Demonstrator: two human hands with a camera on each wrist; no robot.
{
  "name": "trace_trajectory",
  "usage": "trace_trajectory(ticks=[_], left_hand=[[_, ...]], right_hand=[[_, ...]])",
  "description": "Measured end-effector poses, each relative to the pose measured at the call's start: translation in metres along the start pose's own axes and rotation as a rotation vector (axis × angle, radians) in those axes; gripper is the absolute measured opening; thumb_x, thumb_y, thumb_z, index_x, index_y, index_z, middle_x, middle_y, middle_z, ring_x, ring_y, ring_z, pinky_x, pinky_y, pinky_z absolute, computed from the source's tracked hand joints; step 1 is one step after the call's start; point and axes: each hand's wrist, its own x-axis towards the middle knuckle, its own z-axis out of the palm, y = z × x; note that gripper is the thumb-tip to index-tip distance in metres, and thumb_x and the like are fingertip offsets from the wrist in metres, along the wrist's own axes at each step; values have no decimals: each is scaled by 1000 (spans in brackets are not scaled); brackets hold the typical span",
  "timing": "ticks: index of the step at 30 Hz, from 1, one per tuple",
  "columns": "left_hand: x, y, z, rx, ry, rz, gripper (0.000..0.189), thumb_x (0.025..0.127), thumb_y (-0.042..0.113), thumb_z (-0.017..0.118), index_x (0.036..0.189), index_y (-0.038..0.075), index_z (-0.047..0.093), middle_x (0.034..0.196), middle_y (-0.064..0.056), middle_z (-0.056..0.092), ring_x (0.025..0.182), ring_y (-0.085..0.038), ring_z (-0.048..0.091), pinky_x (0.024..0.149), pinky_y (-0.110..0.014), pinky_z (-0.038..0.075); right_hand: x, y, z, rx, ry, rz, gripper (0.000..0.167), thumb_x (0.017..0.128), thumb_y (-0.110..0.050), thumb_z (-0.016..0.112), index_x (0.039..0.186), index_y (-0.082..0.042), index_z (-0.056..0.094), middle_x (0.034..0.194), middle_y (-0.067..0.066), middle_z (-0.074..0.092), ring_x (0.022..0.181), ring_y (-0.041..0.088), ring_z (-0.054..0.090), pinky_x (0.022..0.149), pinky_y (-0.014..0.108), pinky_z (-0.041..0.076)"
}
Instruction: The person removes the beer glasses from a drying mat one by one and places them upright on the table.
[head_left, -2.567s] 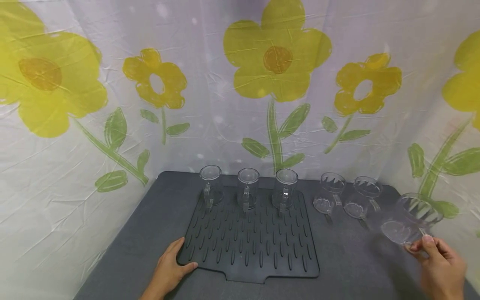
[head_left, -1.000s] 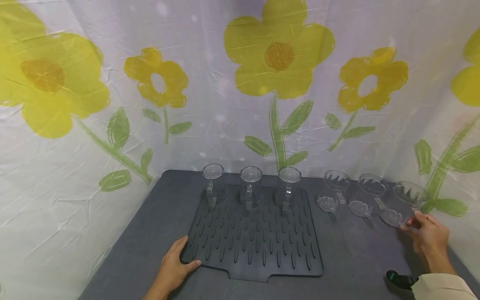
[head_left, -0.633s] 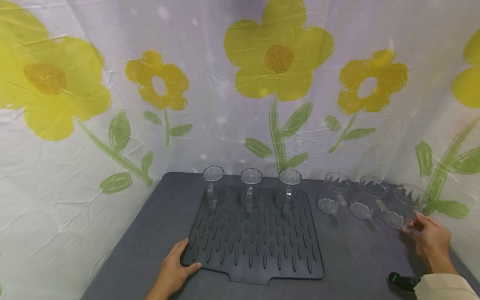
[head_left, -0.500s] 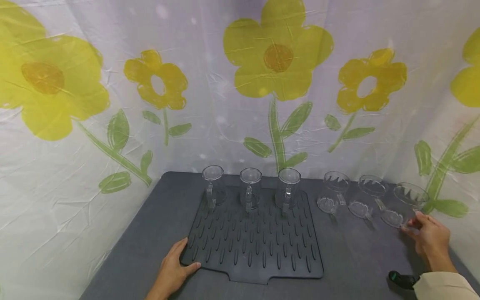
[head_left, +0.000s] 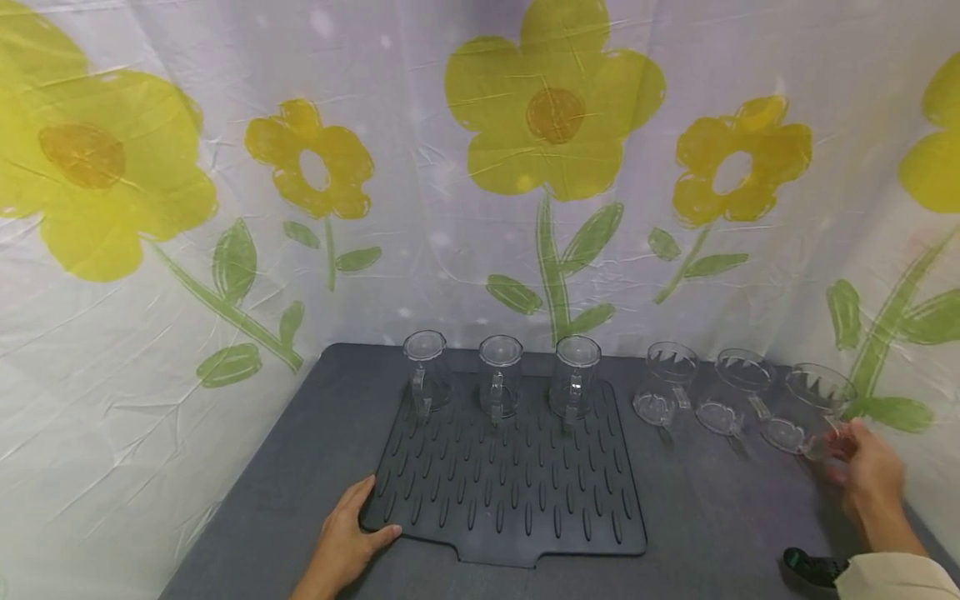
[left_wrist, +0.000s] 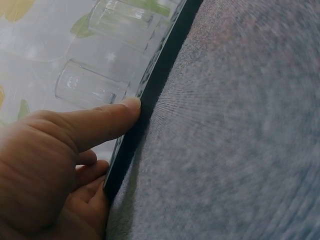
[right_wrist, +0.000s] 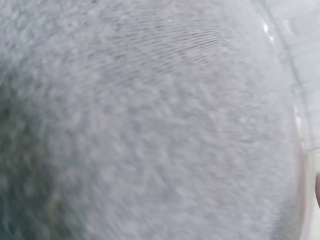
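Observation:
My left hand [head_left: 347, 533] grips the near left corner of a black ridged drying mat [head_left: 495, 500]. In the left wrist view the thumb [left_wrist: 107, 122] presses on the mat's edge. My right hand [head_left: 870, 471] is beside the handle of the rightmost clear glass mug [head_left: 802, 417], its fingers loosened; whether they still touch is blurred. That mug stands upright on the table. Only part of a clear curved edge and a fingertip show in the right wrist view. Three clear mugs, a left [head_left: 427, 379], a middle [head_left: 500, 379] and a right one [head_left: 576, 379], stand upside down along the mat's back.
Two more upright clear mugs, one [head_left: 663, 387] nearer the mat and one [head_left: 735, 396] beside it, line up left of the rightmost mug. The dark grey table [head_left: 705, 517] meets a flower-printed curtain [head_left: 420, 208] behind. A black strap [head_left: 813, 571] is at my right cuff.
My right hand set the rightmost mug down farther back, in line with the others. Since then its fingers have loosened and drawn slightly right of the handle. The left hand stayed on the mat.

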Motion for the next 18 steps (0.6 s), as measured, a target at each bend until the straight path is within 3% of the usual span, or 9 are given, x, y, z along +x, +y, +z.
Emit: trace_trajectory(ticks=[5,11,14,18], left_hand=[[-1,0,-1,-9,0,3,92,70,27,88,141,-9,41,141,-29,40,128,-48,37,100,-61,35],[0,2,-2,3,-9,-20,94,70,31,88,142,-8,40,141,-29,39,129,-49,36,100,-62,35],[0,2,-1,3,-13,-25,94,70,31,87,142,-8,40,142,-29,39,129,-49,35,100,-62,34],[-1,3,0,-5,-15,-27,94,70,30,87,142,-7,40,142,-29,39,129,-49,35,100,-62,34]], right_hand=[[0,-10,0,-60,95,-85,36,103,-30,46,76,-27,68,68,-16,63,60,0,58,38,23,47],[-12,-28,12,-241,254,-202,19,102,-33,47,91,-29,62,81,-18,55,72,-4,51,44,13,42],[-31,-46,27,-211,311,-202,16,102,-28,47,92,-27,59,86,-13,52,76,0,49,45,11,40],[-49,-61,38,-140,289,-237,14,103,-26,46,96,-26,58,91,-9,51,81,2,47,50,10,38]])
